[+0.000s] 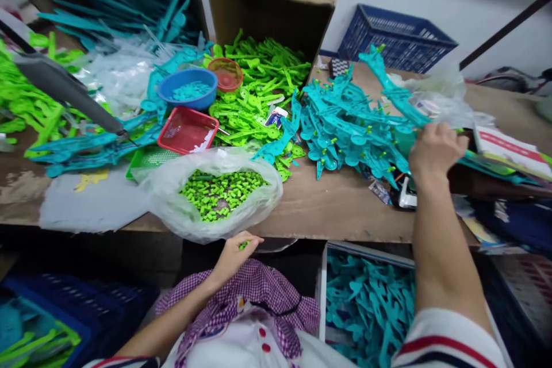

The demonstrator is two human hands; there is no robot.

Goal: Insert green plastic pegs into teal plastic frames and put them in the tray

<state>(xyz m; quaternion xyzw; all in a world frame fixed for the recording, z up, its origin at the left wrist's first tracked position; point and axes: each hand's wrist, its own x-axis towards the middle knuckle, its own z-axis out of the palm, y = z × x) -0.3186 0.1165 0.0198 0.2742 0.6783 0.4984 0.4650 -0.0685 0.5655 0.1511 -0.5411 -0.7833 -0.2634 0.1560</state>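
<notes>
My left hand (235, 253) is at the table's near edge, closed on a few small green plastic pieces, just below a clear plastic bag (172, 207) full of the same green pieces (219, 192). My right hand (433, 149) reaches out over the right side of the table and rests on the edge of a heap of teal plastic parts (349, 126), fingers curled on one of them. A checked purple cloth (259, 293) lies in my lap.
An open cardboard box (271, 0) spills green flat parts (259, 86). A blue bowl (187, 86), red baskets (187, 129), a blue crate (397, 37) and a bin of teal parts (366, 305) below the table surround the work area.
</notes>
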